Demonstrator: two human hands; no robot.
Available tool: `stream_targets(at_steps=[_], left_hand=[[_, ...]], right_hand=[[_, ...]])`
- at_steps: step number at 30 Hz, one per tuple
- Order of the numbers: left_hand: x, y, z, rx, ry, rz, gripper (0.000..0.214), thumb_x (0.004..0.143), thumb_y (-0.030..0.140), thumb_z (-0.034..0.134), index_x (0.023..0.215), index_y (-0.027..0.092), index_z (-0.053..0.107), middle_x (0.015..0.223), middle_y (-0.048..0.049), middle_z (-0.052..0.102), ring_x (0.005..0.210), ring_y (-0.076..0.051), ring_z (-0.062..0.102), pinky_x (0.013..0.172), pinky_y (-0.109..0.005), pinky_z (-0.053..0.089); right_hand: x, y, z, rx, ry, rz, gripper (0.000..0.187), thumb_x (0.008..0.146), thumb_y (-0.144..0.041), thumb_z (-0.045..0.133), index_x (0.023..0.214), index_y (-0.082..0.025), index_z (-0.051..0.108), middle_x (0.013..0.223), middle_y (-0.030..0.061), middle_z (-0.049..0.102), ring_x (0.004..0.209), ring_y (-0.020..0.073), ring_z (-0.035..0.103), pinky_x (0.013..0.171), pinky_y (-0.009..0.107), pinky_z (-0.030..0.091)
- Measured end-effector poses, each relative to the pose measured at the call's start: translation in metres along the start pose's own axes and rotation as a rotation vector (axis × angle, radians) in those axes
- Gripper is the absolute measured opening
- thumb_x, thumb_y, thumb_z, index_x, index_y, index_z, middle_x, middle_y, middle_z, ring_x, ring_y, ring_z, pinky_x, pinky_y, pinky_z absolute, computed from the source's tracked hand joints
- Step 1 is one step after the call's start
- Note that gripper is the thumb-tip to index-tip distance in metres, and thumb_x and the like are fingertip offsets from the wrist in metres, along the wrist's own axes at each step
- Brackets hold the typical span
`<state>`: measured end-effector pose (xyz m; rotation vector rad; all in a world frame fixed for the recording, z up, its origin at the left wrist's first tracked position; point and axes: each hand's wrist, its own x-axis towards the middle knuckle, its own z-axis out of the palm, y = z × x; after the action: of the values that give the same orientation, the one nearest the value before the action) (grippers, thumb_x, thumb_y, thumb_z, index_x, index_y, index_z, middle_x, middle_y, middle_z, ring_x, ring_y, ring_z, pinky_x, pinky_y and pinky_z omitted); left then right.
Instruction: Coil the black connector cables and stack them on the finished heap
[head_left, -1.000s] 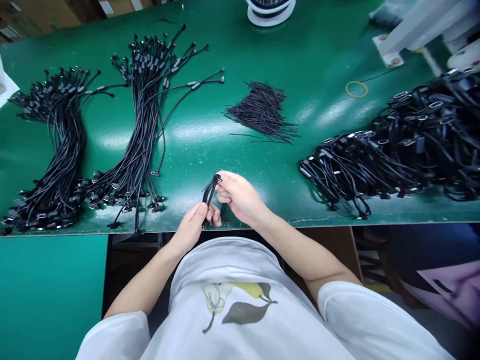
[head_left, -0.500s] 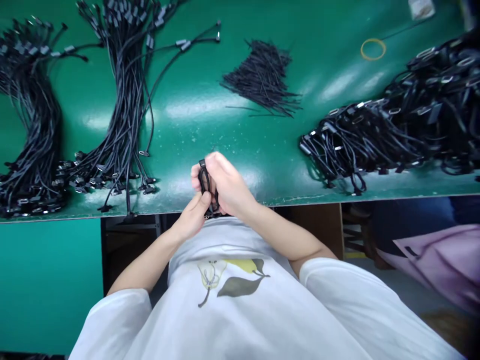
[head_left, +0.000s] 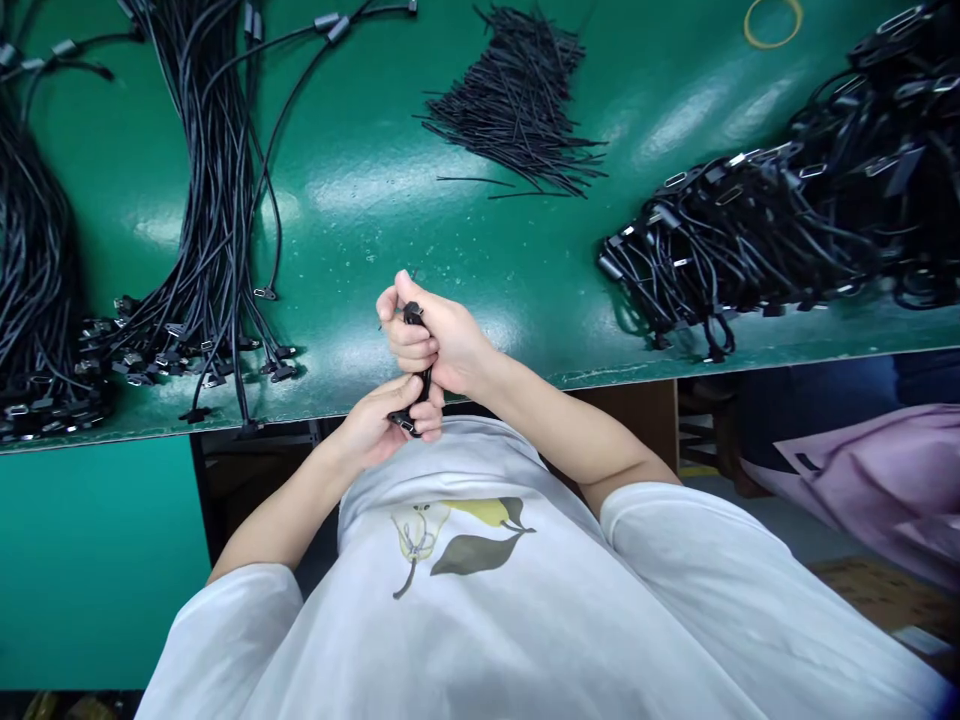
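Both my hands hold one short black cable (head_left: 418,385), folded into a small loop, just above the near edge of the green table (head_left: 420,240). My right hand (head_left: 435,335) is closed in a fist around the upper part of the folded cable. My left hand (head_left: 382,425) pinches the lower end, where a connector shows between thumb and fingers. Most of the cable is hidden inside the two hands.
A loose pile of short black ties (head_left: 517,100) lies beyond my hands. Long bundles of black cables (head_left: 210,200) stretch along the left. A big heap of coiled cables (head_left: 795,220) fills the right side. A yellow rubber band (head_left: 772,22) lies at the far right.
My hands have drawn closer to my body with the cable. My right hand has closed into a fist over the folded loop, and the view has tilted down.
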<state>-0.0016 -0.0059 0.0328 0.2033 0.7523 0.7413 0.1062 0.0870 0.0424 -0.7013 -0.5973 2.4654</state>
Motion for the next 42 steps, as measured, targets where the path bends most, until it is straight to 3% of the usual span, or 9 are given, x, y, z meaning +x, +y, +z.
stream_targets(at_steps=[3, 7, 15, 22, 30, 35, 37, 39, 42], left_hand=[[0.005, -0.002, 0.002, -0.089, -0.001, 0.038, 0.025, 0.081, 0.033, 0.072, 0.076, 0.01, 0.063, 0.057, 0.0044, 0.035, 0.052, -0.008, 0.04, 0.05, -0.019, 0.037], [0.012, -0.002, 0.006, -0.113, 0.027, 0.097, 0.019, 0.083, 0.027, 0.07, 0.083, 0.009, 0.065, 0.061, 0.0034, 0.038, 0.056, -0.008, 0.043, 0.056, -0.019, 0.041], [0.022, 0.01, 0.012, -0.189, 0.041, 0.006, 0.038, 0.096, 0.028, 0.04, 0.073, 0.01, 0.063, 0.056, 0.0039, 0.027, 0.048, -0.009, 0.033, 0.047, -0.019, 0.036], [0.026, 0.017, 0.004, -0.205, 0.077, -0.01, 0.015, 0.086, 0.023, 0.06, 0.081, 0.009, 0.064, 0.063, 0.0011, 0.037, 0.057, -0.01, 0.041, 0.056, -0.021, 0.04], [0.022, 0.015, -0.007, -0.002, 0.133, 0.113, 0.029, 0.083, 0.039, 0.069, 0.078, 0.011, 0.063, 0.057, 0.0042, 0.034, 0.052, -0.007, 0.036, 0.052, -0.02, 0.033], [0.012, 0.015, -0.015, -0.063, 0.027, 0.002, 0.033, 0.08, 0.041, 0.071, 0.082, 0.008, 0.066, 0.057, 0.0032, 0.038, 0.052, -0.008, 0.039, 0.054, -0.023, 0.034], [0.009, 0.012, -0.019, -0.096, 0.022, -0.028, 0.031, 0.077, 0.037, 0.075, 0.082, 0.008, 0.066, 0.059, 0.0019, 0.041, 0.054, -0.008, 0.04, 0.055, -0.023, 0.035], [0.005, 0.01, -0.022, -0.113, 0.069, 0.003, 0.03, 0.074, 0.035, 0.077, 0.079, 0.009, 0.065, 0.058, 0.0018, 0.042, 0.053, -0.008, 0.038, 0.054, -0.022, 0.032], [-0.007, 0.012, -0.029, -0.113, 0.203, 0.151, 0.028, 0.075, 0.035, 0.077, 0.075, 0.011, 0.063, 0.056, 0.0028, 0.041, 0.052, -0.007, 0.035, 0.051, -0.021, 0.028]], right_hand=[[0.004, -0.002, -0.005, 0.017, 0.032, -0.033, 0.049, 0.092, -0.065, 0.042, 0.078, -0.018, 0.045, 0.05, -0.0116, 0.025, 0.038, 0.0016, 0.012, 0.035, 0.014, 0.013], [0.004, -0.005, -0.008, -0.015, 0.073, -0.129, 0.054, 0.084, -0.072, 0.049, 0.083, -0.018, 0.048, 0.056, -0.0097, 0.032, 0.041, 0.0015, 0.023, 0.037, 0.014, 0.019], [0.008, -0.016, -0.007, -0.11, 0.174, -0.092, 0.053, 0.083, -0.072, 0.051, 0.078, -0.019, 0.044, 0.056, -0.0101, 0.026, 0.042, 0.0016, 0.014, 0.037, 0.016, 0.01], [0.015, -0.022, -0.008, -0.129, 0.151, -0.075, 0.051, 0.084, -0.069, 0.052, 0.077, -0.019, 0.043, 0.056, -0.0099, 0.026, 0.042, 0.0016, 0.015, 0.036, 0.016, 0.01], [0.023, -0.011, -0.009, -0.102, 0.146, -0.085, 0.047, 0.084, -0.064, 0.057, 0.076, -0.02, 0.043, 0.056, -0.0102, 0.025, 0.042, 0.0017, 0.015, 0.037, 0.014, 0.011], [0.017, -0.004, -0.004, -0.082, -0.043, -0.049, 0.046, 0.089, -0.059, 0.051, 0.069, -0.019, 0.04, 0.052, -0.0108, 0.018, 0.041, 0.0024, 0.01, 0.036, 0.014, 0.011], [0.015, -0.002, -0.008, -0.163, -0.103, -0.057, 0.047, 0.091, -0.061, 0.045, 0.069, -0.019, 0.041, 0.053, -0.0102, 0.02, 0.04, 0.0033, 0.014, 0.037, 0.015, 0.017], [0.013, -0.006, -0.019, -0.378, -0.105, -0.126, 0.049, 0.094, -0.063, 0.035, 0.078, -0.018, 0.049, 0.057, -0.007, 0.034, 0.043, 0.0056, 0.031, 0.043, 0.018, 0.032], [0.015, -0.022, -0.046, -1.003, 0.041, -0.35, 0.039, 0.095, -0.053, 0.042, 0.099, -0.018, 0.057, 0.089, 0.0039, 0.056, 0.074, 0.0131, 0.055, 0.071, 0.028, 0.047]])
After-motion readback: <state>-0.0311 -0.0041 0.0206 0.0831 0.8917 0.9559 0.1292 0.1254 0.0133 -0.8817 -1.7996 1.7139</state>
